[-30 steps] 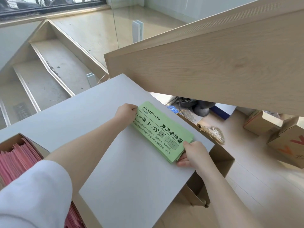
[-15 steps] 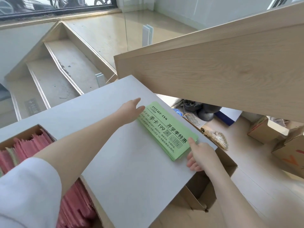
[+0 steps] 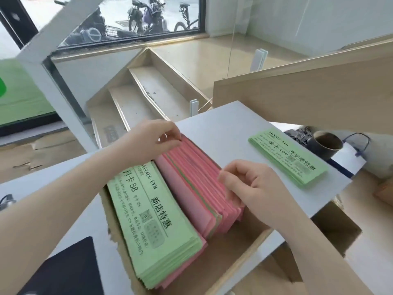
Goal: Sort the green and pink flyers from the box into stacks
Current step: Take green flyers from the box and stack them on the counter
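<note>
Pink flyers (image 3: 200, 179) stand on edge in the box (image 3: 240, 252) beside leaning green flyers (image 3: 155, 220); a green stack (image 3: 287, 158) lies apart.

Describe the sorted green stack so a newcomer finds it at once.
Start at the grey tabletop and go to its far right corner. The green stack lies flat there, outside the cardboard box. Its top flyer reads 199; the green ones in the box read 88.
</note>
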A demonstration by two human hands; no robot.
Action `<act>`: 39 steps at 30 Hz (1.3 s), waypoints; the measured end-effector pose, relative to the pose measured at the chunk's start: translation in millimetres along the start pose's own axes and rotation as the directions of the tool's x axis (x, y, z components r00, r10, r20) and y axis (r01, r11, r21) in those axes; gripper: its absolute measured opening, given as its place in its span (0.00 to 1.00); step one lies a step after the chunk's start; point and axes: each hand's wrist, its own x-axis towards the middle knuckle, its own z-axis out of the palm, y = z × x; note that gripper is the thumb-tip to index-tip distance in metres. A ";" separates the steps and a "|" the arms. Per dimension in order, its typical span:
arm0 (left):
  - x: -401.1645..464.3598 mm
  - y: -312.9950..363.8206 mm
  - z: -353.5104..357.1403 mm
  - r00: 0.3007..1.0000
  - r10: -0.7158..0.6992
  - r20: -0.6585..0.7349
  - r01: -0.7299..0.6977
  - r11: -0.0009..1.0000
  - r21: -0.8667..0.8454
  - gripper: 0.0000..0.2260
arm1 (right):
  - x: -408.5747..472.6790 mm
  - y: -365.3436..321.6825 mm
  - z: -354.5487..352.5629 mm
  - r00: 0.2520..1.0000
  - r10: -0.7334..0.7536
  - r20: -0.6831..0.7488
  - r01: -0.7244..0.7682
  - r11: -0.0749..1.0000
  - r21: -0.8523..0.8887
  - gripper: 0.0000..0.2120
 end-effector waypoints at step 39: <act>-79.8 -94.8 3.9 0.957 -0.071 0.283 0.242 0.736 -0.633 0.10 | -57.4 -6.3 141.8 0.867 0.321 -0.382 -0.415 0.889 -0.195 0.14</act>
